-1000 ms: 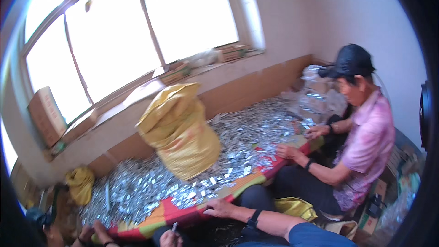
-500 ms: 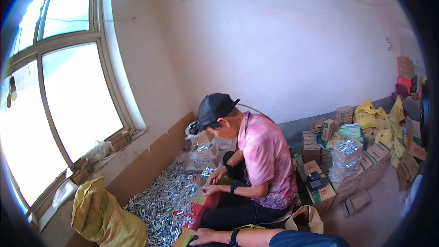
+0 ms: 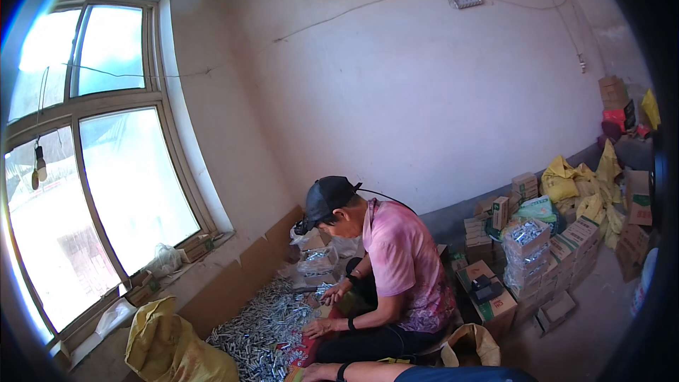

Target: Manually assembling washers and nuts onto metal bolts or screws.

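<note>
My right hand (image 3: 322,373) lies at the lower edge, beside the near end of a heap of small silver metal cylinders (image 3: 258,322). The edge of the picture cuts the hand off, so its fingers and anything in them are hidden. A black band circles the wrist, and a dark blue sleeve (image 3: 460,375) covers the upper arm. My left hand is not in view. Across the heap, a co-worker in a pink patterned shirt (image 3: 396,247) and black cap sits bent over. One co-worker's hand (image 3: 322,327) rests flat by the heap on a red cloth; the other (image 3: 334,293) is farther back.
A yellow woven sack (image 3: 177,346) stands left of the heap, below the window. Boxes of metal pieces (image 3: 317,260) sit behind it. To the right are stacked cartons (image 3: 562,258), wrapped trays (image 3: 527,255), an open tan bag (image 3: 472,345) and yellow sacks (image 3: 562,182).
The view has tilted upward, so the scene sits lower and my right hand is more cut off. The co-worker's hands, close together before, are now apart, the nearer one spread flat.
</note>
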### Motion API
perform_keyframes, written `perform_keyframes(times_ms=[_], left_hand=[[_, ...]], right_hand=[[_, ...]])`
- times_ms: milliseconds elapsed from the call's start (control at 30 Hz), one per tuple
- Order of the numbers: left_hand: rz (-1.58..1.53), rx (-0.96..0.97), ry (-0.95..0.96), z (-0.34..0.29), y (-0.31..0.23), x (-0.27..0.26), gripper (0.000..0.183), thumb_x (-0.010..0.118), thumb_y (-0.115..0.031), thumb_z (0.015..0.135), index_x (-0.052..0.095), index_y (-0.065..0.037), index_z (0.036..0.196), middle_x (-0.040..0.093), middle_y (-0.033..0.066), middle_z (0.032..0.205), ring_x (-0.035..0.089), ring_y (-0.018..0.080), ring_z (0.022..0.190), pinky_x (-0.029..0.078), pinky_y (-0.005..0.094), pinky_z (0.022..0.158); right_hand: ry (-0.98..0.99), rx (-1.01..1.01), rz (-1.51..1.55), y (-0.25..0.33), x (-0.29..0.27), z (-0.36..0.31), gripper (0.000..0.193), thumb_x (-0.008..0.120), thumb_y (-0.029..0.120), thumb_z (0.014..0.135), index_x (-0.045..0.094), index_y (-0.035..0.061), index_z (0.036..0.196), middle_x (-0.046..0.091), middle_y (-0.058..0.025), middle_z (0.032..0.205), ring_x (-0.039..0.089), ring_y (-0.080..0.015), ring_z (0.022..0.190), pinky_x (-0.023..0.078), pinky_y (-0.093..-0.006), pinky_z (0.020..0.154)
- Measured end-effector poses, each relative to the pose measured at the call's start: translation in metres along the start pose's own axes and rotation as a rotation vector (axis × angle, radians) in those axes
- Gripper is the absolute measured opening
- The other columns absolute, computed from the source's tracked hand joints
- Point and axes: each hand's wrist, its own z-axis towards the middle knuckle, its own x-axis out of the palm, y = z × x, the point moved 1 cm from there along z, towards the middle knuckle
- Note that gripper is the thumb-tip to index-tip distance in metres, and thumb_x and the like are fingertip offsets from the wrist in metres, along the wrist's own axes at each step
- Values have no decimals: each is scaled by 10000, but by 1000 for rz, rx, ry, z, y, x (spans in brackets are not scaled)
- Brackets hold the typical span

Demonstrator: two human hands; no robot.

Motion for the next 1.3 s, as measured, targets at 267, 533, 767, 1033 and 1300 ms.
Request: perform_keyframes(times_ms=[267,533,767,1033,1300], left_hand=[[134,296,29,45,-17,7,162,575,-226,1025,611,-71,991,609,66,763,534,145,574,426,290,509],[272,559,59,95,-34,24,206,556,-242,1037,605,-63,947,606,64,727,505,141,523,401,292,476],[419,648,77,91,-34,39,251,539,-257,1047,599,-57,908,602,62,695,480,138,478,379,293,446],[372,-290,90,-110,-43,-17,340,508,-299,1048,575,-68,807,560,36,626,440,138,430,345,310,429],[-322,-936,-265,-135,-58,-30,351,497,-329,1067,606,-48,887,597,47,656,442,84,425,321,230,397]], right_hand=[[-80,-270,342,1,6,-16,216,740,171,913,752,38,1082,730,-138,1085,676,-265,1022,518,-361,947],[-254,-591,10,-22,18,10,161,729,134,935,729,17,1047,711,-65,924,660,-150,867,528,-310,810],[58,69,-700,2,32,49,633,575,591,861,704,85,1219,687,-222,1231,641,-410,1164,516,-492,983],[-96,-164,-531,-26,28,66,647,499,612,911,638,158,1351,641,-204,1345,578,-388,1285,450,-455,1091],[-78,15,-664,79,52,47,486,618,469,896,748,32,1066,702,-256,1127,657,-422,1088,503,-504,969]])
